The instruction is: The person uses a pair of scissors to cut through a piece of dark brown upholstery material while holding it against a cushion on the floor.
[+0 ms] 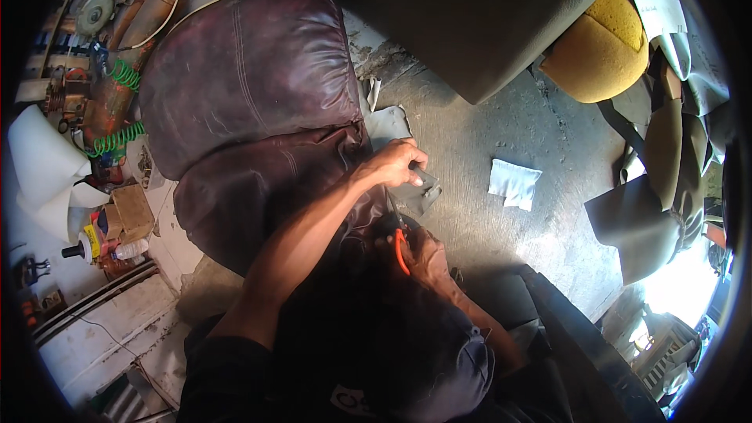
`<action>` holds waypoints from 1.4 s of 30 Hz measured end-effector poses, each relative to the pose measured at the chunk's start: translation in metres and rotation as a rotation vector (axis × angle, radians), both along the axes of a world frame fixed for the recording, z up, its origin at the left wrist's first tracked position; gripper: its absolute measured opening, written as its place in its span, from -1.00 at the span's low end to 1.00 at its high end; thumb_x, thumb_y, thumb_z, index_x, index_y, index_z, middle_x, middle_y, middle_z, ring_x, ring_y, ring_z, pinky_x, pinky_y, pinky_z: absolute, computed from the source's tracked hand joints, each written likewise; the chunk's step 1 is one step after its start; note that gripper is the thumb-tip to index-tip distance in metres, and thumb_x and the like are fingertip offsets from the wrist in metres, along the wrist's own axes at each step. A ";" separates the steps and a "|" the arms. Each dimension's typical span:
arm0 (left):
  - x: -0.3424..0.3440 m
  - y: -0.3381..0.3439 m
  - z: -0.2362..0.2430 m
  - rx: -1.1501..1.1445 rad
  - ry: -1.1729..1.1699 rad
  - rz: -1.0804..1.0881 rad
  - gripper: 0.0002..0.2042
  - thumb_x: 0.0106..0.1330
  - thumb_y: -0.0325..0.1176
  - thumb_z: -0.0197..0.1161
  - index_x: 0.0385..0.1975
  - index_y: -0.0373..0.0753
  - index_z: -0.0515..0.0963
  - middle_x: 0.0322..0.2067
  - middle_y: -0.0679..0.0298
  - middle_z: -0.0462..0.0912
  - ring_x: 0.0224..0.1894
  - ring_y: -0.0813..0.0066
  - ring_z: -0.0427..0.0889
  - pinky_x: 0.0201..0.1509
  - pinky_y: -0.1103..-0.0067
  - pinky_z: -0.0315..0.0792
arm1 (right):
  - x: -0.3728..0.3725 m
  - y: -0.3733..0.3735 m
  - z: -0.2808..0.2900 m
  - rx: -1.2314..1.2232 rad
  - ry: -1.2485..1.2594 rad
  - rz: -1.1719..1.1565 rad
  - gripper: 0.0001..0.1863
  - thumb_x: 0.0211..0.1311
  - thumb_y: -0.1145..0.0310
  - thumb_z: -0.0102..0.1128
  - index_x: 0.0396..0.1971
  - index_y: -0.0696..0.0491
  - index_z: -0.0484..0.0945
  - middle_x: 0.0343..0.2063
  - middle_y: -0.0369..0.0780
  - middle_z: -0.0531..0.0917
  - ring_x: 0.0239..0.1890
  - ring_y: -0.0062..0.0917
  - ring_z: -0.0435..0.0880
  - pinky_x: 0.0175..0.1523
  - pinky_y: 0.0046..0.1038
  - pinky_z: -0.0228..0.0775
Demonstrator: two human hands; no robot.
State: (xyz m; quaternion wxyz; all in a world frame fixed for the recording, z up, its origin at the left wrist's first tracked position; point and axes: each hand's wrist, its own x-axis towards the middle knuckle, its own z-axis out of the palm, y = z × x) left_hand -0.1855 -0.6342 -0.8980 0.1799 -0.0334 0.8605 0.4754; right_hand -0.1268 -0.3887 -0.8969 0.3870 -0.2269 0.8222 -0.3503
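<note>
My left hand (392,163) pinches a small grey piece of upholstery material (421,193) that hangs below its fingers. Just below it, my right hand (428,257) is closed round orange-handled scissors (402,251). Their blades point up toward the grey piece; whether they touch it I cannot tell. A puffy maroon leather cushion (251,78), in two stitched sections, lies to the left, beneath my left forearm. Beyond my left hand, another pale grey scrap (388,125) rests against the cushion's edge.
A large dark upholstered block (470,23) looms at the top. Yellow foam (599,55) sits beside it. On the concrete floor (462,141) lies a white cloth (515,182). Dark sheets of material (642,219) hang at the right. A rusty compressor (117,102) with green coiled hose (117,139) stands left.
</note>
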 end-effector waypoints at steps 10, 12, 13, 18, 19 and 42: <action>0.009 0.004 -0.028 -0.081 0.106 -0.063 -0.64 -0.10 -0.32 0.61 -0.31 -0.21 0.61 -0.36 0.15 0.53 -0.16 0.14 0.56 -0.06 0.32 0.42 | 0.002 -0.008 0.007 -0.061 -0.344 0.073 -0.24 0.25 -0.25 0.23 0.22 0.06 0.42 -0.13 0.09 0.71 0.00 -0.07 0.71 0.07 -0.11 0.54; 0.008 0.003 -0.024 -0.088 0.087 -0.082 -0.64 -0.09 -0.32 0.61 -0.32 -0.22 0.60 -0.36 0.15 0.53 -0.17 0.15 0.55 -0.07 0.32 0.41 | 0.007 -0.011 -0.002 -0.110 -0.377 0.073 -0.27 0.26 -0.20 0.22 0.23 0.05 0.42 -0.08 0.07 0.67 0.03 -0.09 0.69 0.09 -0.11 0.53; 0.007 0.002 -0.023 -0.095 0.076 -0.064 -0.64 -0.08 -0.32 0.60 -0.31 -0.23 0.60 -0.36 0.15 0.53 -0.16 0.15 0.55 -0.07 0.33 0.41 | 0.005 -0.013 -0.004 -0.123 -0.376 0.069 -0.28 0.27 -0.17 0.22 0.24 0.05 0.42 -0.05 0.07 0.66 0.05 -0.10 0.67 0.10 -0.12 0.53; 0.000 0.007 -0.011 -0.082 0.060 -0.069 -0.66 -0.04 -0.33 0.59 -0.31 -0.24 0.60 -0.34 0.16 0.51 -0.16 0.17 0.55 -0.06 0.35 0.41 | 0.001 -0.012 -0.010 -0.181 -0.388 0.025 -0.35 0.32 -0.05 0.22 0.26 0.05 0.42 0.08 0.04 0.58 0.13 -0.15 0.61 0.15 -0.13 0.52; 0.002 0.008 -0.007 -0.091 0.038 -0.090 -0.66 -0.04 -0.32 0.59 -0.30 -0.23 0.60 -0.33 0.16 0.51 -0.16 0.18 0.55 -0.05 0.35 0.41 | 0.002 -0.012 -0.012 -0.193 -0.393 0.016 -0.36 0.33 -0.03 0.22 0.27 0.05 0.42 0.10 0.03 0.56 0.15 -0.16 0.59 0.15 -0.14 0.52; 0.018 0.033 0.032 -0.265 0.177 0.109 -0.80 0.04 -0.53 0.44 -0.35 -0.27 0.57 -0.27 0.05 0.50 -0.17 0.00 0.56 -0.13 0.25 0.44 | 0.033 0.011 -0.045 -0.208 0.501 0.428 -0.55 0.43 0.06 0.03 0.28 -0.29 0.43 -0.21 0.10 0.59 -0.27 -0.02 0.63 -0.31 -0.06 0.48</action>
